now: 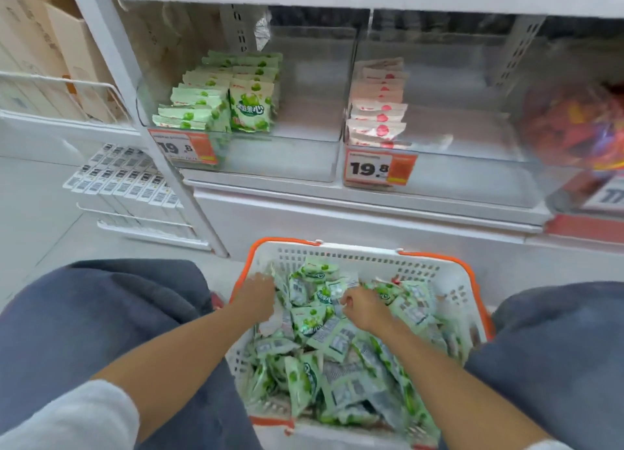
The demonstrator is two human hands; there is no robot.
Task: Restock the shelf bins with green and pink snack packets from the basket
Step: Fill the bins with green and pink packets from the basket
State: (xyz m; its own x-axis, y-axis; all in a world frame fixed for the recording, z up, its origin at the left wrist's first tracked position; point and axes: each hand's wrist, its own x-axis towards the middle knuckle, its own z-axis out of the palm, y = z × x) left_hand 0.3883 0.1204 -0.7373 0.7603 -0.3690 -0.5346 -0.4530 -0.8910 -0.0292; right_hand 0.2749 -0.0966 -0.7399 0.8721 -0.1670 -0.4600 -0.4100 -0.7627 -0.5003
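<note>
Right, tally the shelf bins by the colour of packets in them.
Green bin: 1
Pink bin: 1
Red-orange bin, blurred at the right edge: 1
Total: 3 bins
</note>
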